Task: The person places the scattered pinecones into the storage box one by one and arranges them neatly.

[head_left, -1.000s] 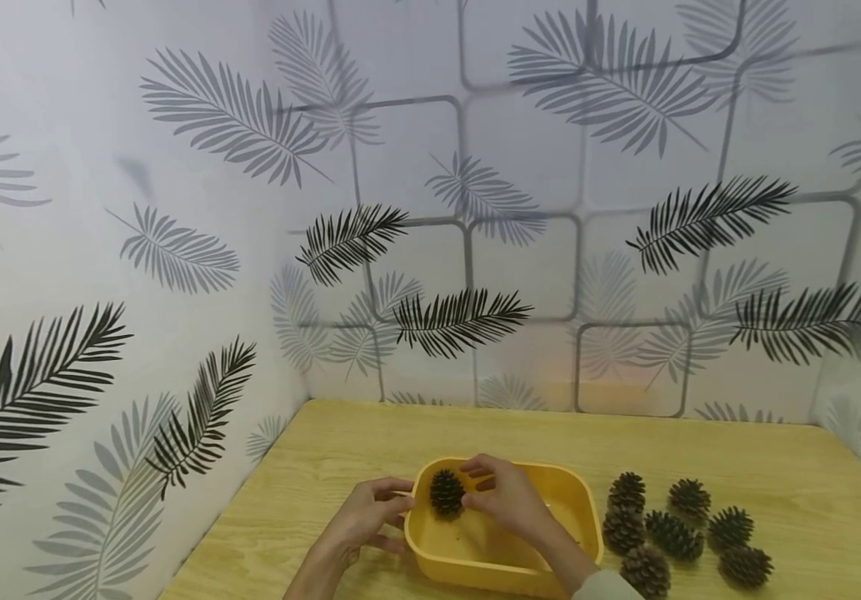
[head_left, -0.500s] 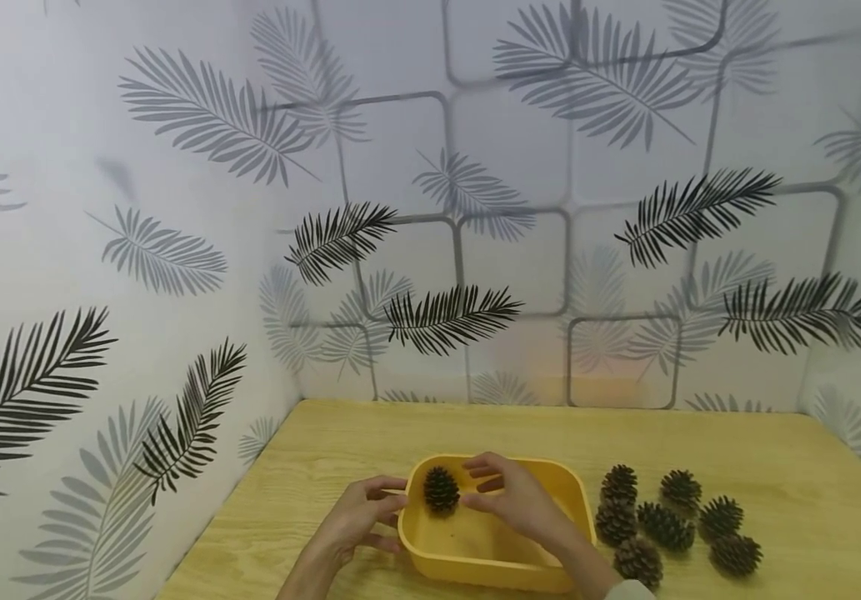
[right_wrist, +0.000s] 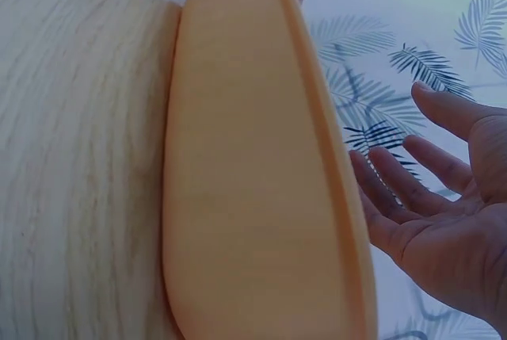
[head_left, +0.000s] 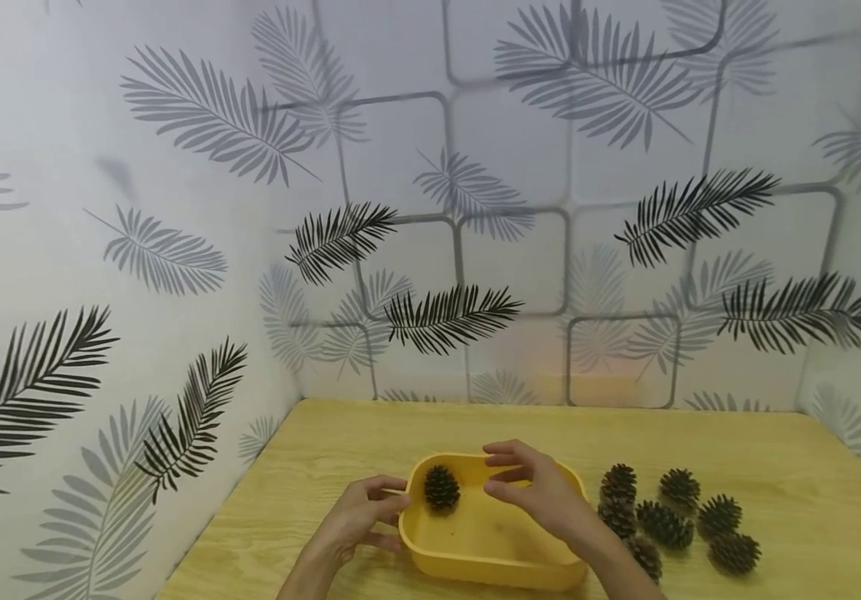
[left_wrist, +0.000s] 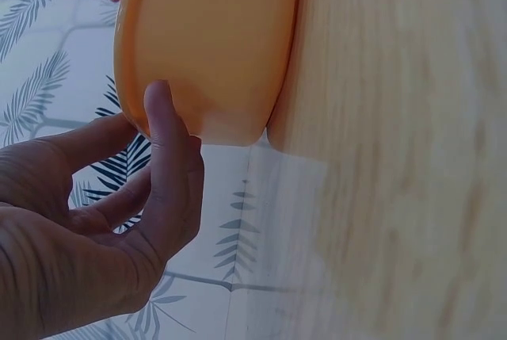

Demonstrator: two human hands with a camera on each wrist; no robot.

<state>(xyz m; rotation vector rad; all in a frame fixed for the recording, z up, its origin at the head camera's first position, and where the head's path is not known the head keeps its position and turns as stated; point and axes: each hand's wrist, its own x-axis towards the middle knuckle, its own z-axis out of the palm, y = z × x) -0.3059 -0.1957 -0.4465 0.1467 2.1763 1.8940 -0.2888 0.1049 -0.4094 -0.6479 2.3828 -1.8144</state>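
A yellow plastic tub stands on the table in the head view, with one dark pine cone inside near its left end. My left hand touches the tub's left end from outside; in the left wrist view its extended fingers lie against the wall and rim of the tub. Above the tub's right half hovers my right hand, fingers apart and holding nothing. The right wrist view puts this right hand beyond the tub's rim, palm visible and fingers spread.
Several pine cones lie loosely grouped on the wood-grain table, right of the tub. My right forearm partly covers one near the front. A leaf-patterned wall covering rises behind the table and along its left side.
My right hand has moved right, away from the pine cone in the tub, and its fingers hold nothing. The left hand keeps its place at the tub's end. The head view shifted slightly.
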